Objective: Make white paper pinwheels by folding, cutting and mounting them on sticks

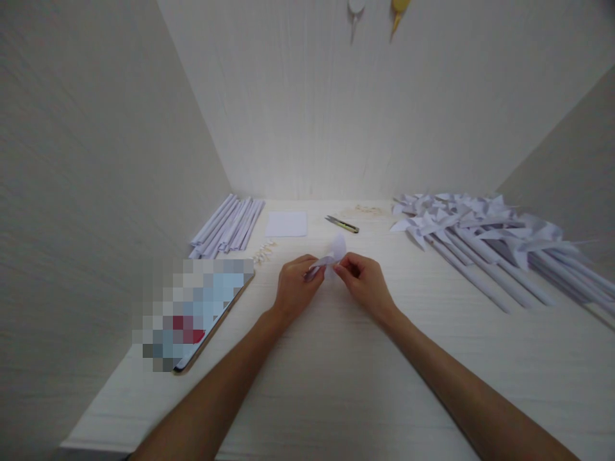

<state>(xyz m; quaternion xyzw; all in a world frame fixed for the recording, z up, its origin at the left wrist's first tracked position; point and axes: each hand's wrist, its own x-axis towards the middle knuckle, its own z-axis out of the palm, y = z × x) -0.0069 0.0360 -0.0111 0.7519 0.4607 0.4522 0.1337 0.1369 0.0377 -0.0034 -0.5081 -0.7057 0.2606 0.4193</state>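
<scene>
Over the middle of the table, a folded white paper pinwheel (pixel 337 246) is held up with its blades bent. My left hand (pixel 298 285) is closed around the lower left part of it. The fingers of my right hand (pixel 364 278) pinch together at its right edge; whether a small piece is also between them I cannot make out. Beyond my hands lie yellow-and-black thread snips (pixel 343 224) and a square stack of white paper (pixel 287 224). Small white-tipped sticks (pixel 263 252) are scattered left of my left hand.
Rolled white paper sticks (pixel 229 224) lie at the back left. A phone (pixel 216 314), partly pixelated, leans at the left. Many paper pinwheels on sticks (pixel 473 230) are heaped at the right. Small pale bits (pixel 369 209) lie near the back wall, which carries two hooks (pixel 399 8).
</scene>
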